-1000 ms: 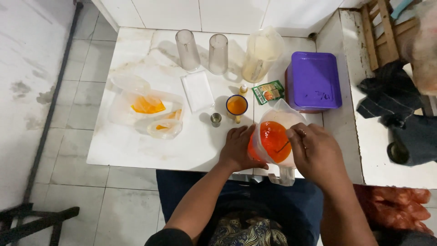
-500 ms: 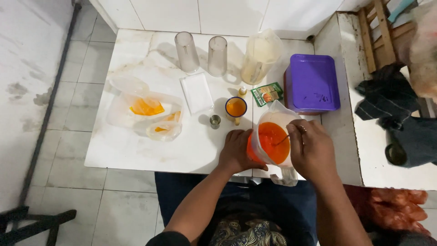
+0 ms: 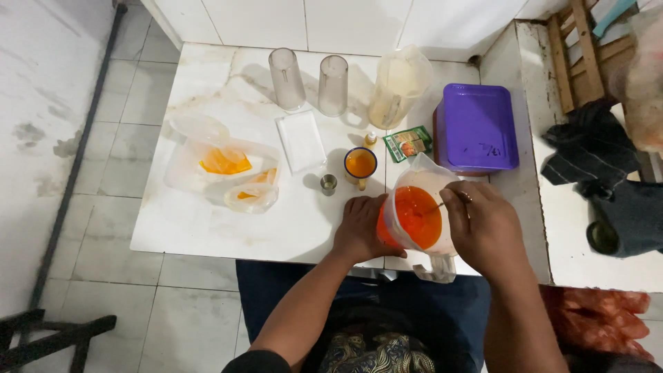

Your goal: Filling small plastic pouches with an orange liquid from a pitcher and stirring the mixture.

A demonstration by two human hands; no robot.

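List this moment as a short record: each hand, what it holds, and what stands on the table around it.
left hand: wrapped around the side of the jug, steadying it
right hand: holds a thin stirrer dipped into the jug
jug: clear plastic, holds orange liquid, near the front edge of the table
small cup: orange liquid inside, just behind the jug
clear bags: orange contents, on the left
tall tumblers: two, empty, at the back
purple box: lid on, at the right
table: white marble top
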